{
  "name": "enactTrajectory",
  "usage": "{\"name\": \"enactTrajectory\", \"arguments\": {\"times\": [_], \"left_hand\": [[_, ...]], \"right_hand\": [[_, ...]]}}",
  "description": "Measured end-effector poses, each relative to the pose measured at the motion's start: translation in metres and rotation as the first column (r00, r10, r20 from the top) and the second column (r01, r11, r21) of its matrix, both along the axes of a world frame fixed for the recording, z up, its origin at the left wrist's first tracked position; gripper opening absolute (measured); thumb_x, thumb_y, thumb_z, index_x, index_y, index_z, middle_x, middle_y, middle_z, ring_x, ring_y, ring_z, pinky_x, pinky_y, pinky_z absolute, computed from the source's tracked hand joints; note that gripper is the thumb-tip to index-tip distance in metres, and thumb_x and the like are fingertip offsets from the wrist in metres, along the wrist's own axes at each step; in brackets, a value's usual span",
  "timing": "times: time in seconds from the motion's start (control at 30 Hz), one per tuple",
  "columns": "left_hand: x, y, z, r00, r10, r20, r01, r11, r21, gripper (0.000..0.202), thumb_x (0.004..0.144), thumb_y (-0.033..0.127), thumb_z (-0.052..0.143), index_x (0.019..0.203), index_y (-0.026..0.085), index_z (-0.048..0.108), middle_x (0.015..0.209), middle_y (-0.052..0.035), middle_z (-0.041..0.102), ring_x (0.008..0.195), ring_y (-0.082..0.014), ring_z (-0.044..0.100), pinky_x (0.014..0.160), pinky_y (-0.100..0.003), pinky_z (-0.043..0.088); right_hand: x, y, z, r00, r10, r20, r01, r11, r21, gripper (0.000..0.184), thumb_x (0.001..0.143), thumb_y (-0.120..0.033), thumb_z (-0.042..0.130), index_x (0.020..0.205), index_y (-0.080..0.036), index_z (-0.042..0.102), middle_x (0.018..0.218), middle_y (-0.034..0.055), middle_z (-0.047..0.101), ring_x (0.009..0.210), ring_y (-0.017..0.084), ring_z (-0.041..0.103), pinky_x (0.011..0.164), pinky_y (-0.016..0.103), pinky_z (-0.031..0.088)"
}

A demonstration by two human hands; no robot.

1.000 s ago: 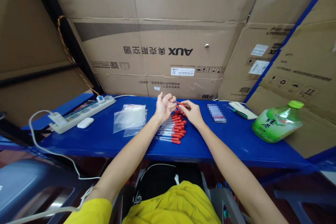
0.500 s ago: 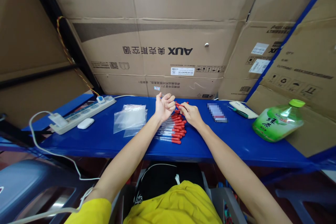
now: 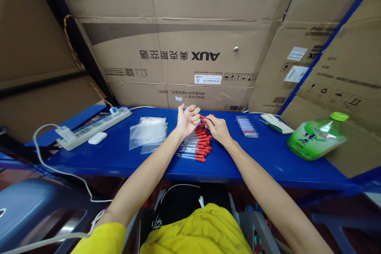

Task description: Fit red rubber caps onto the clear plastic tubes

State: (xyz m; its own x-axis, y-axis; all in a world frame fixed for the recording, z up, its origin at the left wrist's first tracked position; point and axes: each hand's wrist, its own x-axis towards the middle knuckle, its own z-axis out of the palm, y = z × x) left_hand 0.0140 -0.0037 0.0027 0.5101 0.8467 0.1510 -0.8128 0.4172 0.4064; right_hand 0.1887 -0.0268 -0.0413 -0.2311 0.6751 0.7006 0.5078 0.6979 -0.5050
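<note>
A row of droppers [image 3: 199, 151] with clear tubes and red rubber bulbs lies on the blue table, under and in front of my hands. My left hand [image 3: 188, 121] is palm up with its fingers curled. A bit of clear tube shows by its thumb, and red bulbs stick out to its right, so it appears to hold droppers, mostly hidden by the fingers. My right hand [image 3: 218, 129] pinches a red dropper bulb between thumb and fingertips, close beside the left fingers. Left of my left wrist lie several clear plastic bags [image 3: 149, 133].
A power strip [image 3: 95, 127] with a white cable and a white earbud case [image 3: 97, 138] are at the left. To the right lie a phone [image 3: 247, 127], a green pen-like tool [image 3: 272, 127] on a pale object, and a green bottle [image 3: 317, 137]. Cardboard [image 3: 178, 63] walls the back.
The view has shifted slightly. My hands stay almost in place, with the right fingers still at the red bulb beside my left hand.
</note>
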Motion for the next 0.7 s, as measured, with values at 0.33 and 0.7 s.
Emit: {"name": "enactTrajectory", "arguments": {"times": [0.33, 0.7], "left_hand": [[0.0020, -0.0012, 0.0002, 1.000, 0.017, 0.004, -0.017, 1.000, -0.011, 0.044, 0.103, 0.052, 0.033, 0.071, 0.022, 0.025, 0.061, 0.0060, 0.026, 0.040, -0.0070, 0.021, 0.038, -0.022, 0.016], [0.0021, -0.0024, 0.0010, 0.999, 0.044, -0.028, -0.045, 0.998, -0.048, 0.045, 0.101, 0.055, 0.038, 0.072, 0.022, 0.026, 0.061, 0.0066, 0.026, 0.040, -0.0069, 0.019, 0.039, -0.022, 0.018]], "right_hand": [[-0.0006, -0.0030, 0.0025, 1.000, 0.007, 0.002, -0.006, 1.000, -0.012, 0.033, 0.105, -0.041, 0.045, 0.085, -0.021, 0.063, 0.068, 0.0008, 0.069, 0.057, 0.014, 0.060, 0.063, 0.024, 0.044], [-0.0030, -0.0061, 0.0047, 1.000, 0.009, 0.013, -0.008, 1.000, -0.028, 0.037, 0.105, -0.044, 0.043, 0.083, -0.022, 0.063, 0.068, 0.0012, 0.068, 0.056, 0.014, 0.059, 0.063, 0.025, 0.044]]}}
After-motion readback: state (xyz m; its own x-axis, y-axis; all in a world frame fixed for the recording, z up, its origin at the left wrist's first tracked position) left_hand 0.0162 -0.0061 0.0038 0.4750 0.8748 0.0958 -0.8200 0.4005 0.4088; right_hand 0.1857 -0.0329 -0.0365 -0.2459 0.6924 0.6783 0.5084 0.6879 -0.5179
